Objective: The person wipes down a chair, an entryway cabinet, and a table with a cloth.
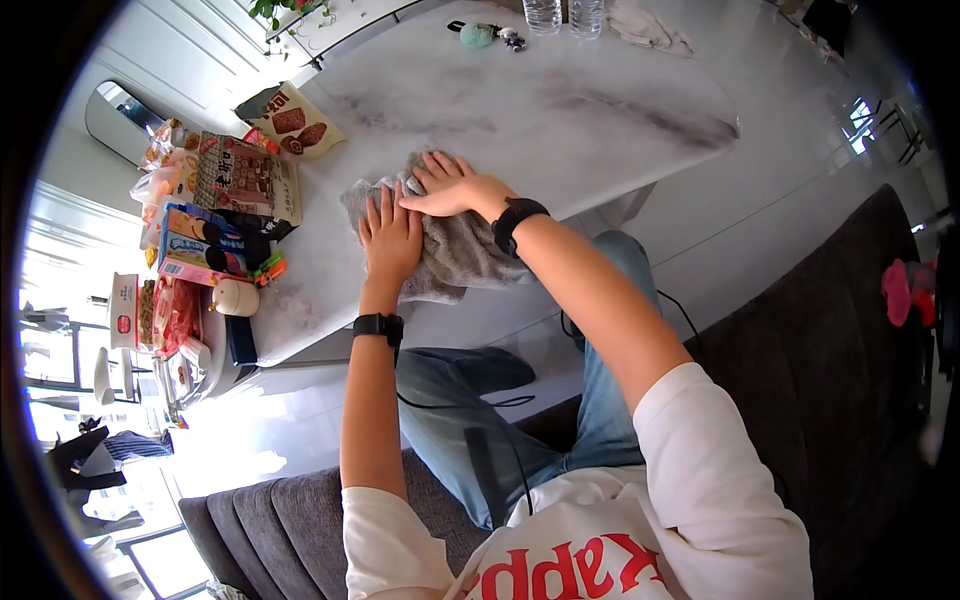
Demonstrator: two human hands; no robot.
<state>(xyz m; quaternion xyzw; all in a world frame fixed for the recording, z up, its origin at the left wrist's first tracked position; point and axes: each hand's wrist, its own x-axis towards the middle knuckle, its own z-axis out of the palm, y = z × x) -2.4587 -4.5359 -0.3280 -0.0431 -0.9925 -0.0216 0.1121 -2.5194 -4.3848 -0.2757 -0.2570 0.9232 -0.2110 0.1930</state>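
Observation:
A grey, fluffy towel (pixel 455 258) lies rumpled on the marble-patterned table, its near part hanging over the edge. My left hand (pixel 391 238) rests flat on the towel's left part, fingers stretched out and pointing away from me. Just right of it, my right hand (pixel 447 186) also presses flat on the cloth, with its fingers spread toward the far side. The thumb of my right hand comes close to my left fingers; whether they touch I cannot tell. Both palms are hidden, and each wrist wears a black band.
Snack bags (pixel 250 175), boxes (pixel 195 245) and a small cream-coloured jar (pixel 235 297) crowd the table's left end. Clear glasses (pixel 543 15), a green trinket (pixel 478 36) and a pale cloth (pixel 648 28) lie at the far side. A black cable (pixel 455 405) crosses my lap.

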